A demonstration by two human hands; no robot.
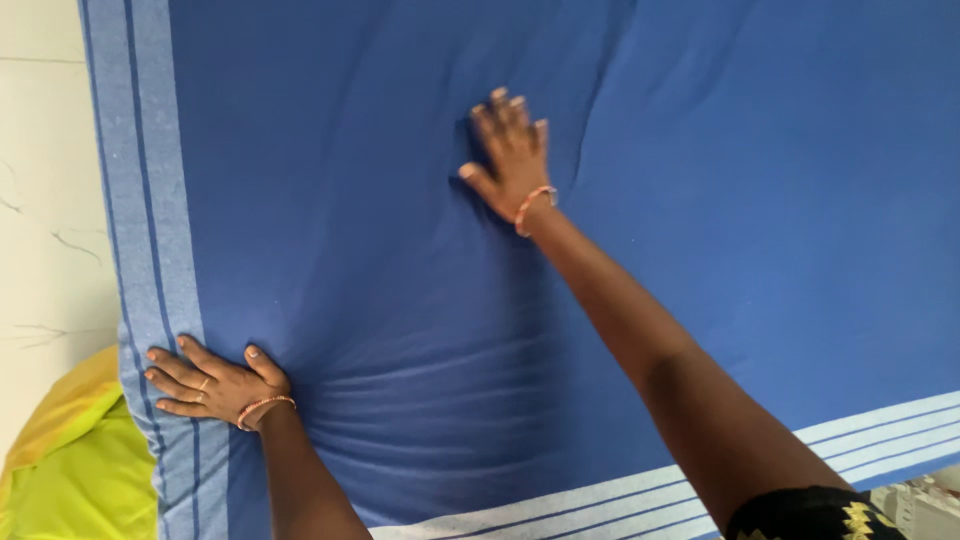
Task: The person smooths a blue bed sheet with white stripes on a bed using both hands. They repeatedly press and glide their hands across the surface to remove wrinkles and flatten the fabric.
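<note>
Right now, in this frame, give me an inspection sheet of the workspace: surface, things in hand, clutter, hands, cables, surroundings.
Surface: blue sheet spread flat, with pale striped borders along the left and near edges; creases fan out near the left hand.
Things in hand: only the sheet; both hands press on it.
Clutter: nothing seen on the sheet.
Hands: left hand flat on the left striped border, fingers spread, ring and bangle showing; right hand flat, far out on the plain blue part, bangle at the wrist. Neither grips anything.
Cables: nothing seen.
Surroundings: pale marbled floor at left; yellow-green cloth at lower left; a patterned black sleeve at the bottom right.
</note>
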